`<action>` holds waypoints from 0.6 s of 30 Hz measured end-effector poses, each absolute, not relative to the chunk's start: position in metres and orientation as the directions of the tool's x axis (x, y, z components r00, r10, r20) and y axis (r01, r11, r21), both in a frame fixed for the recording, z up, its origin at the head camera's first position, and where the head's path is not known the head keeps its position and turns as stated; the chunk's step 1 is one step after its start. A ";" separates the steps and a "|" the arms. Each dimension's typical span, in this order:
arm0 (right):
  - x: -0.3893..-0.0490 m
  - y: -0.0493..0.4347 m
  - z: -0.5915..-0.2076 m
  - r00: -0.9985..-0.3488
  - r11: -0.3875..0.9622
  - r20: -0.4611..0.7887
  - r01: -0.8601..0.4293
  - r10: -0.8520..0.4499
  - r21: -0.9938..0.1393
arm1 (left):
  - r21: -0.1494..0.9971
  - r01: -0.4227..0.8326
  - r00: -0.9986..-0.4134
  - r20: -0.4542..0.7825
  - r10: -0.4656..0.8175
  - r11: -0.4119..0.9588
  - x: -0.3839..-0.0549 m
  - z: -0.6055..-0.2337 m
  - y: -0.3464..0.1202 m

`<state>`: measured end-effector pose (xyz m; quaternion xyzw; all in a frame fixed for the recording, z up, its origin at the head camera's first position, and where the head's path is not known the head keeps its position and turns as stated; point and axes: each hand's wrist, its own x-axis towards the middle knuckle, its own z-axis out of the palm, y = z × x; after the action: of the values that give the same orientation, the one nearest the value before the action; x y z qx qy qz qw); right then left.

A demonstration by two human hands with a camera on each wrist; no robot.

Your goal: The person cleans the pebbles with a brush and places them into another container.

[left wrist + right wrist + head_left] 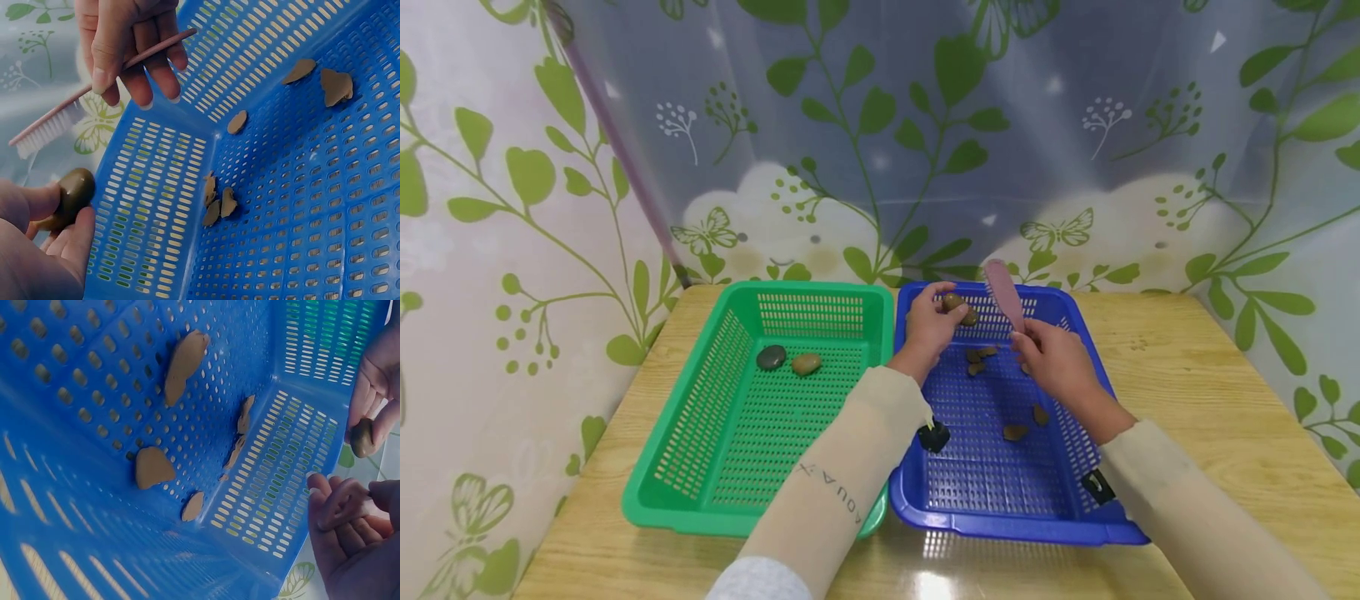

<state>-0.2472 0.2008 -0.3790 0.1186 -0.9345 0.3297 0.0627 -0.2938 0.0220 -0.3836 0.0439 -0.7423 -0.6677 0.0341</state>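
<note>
In the head view my left hand (929,327) pinches a smooth olive-brown stone (77,189) between thumb and fingers, over the far end of the blue basket (1022,525). My right hand (1058,360) grips the handle of a pink brush (1004,295) with short pale bristles. Raised beside the stone, the brush stands apart from it. Several flat brown flakes (1015,432) lie on the blue basket's floor. Part of the stone is covered by my left thumb and fingers. The right wrist view shows the brush handle (340,509) against my right palm.
Left of the blue basket stands a green basket (677,527), holding a dark grey stone (771,357) and a brown stone (806,364). Both baskets rest on a wooden table (1210,400). A leaf-patterned cloth (880,150) hangs behind them.
</note>
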 end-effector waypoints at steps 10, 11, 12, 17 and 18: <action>-0.246 0.197 -0.380 -0.932 0.728 0.262 -0.360 -0.251 -0.584 | 0.967 -0.063 -0.993 -0.087 -0.086 -0.247 -0.298 -0.386 0.022; -0.247 0.197 -0.380 -0.927 0.724 0.271 -0.371 -0.258 -0.581 | 0.958 -0.074 -0.993 -0.098 -0.073 -0.277 -0.298 -0.385 0.021; -0.247 0.196 -0.380 -0.921 0.723 0.282 -0.386 -0.268 -0.573 | 0.952 -0.082 -0.992 -0.107 -0.069 -0.295 -0.298 -0.385 0.021; -0.246 0.196 -0.382 -0.870 0.710 0.346 -0.488 -0.351 -0.508 | 0.944 -0.114 -0.988 -0.141 -0.066 -0.311 -0.298 -0.384 0.020; -0.246 0.196 -0.382 -0.860 0.709 0.354 -0.505 -0.366 -0.493 | 0.944 -0.119 -0.987 -0.147 -0.069 -0.309 -0.298 -0.384 0.020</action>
<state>-0.2460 0.1964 -0.3824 0.2374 -0.9171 0.2987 0.1158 -0.2978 0.0200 -0.3839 0.0800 -0.5876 -0.8050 -0.0157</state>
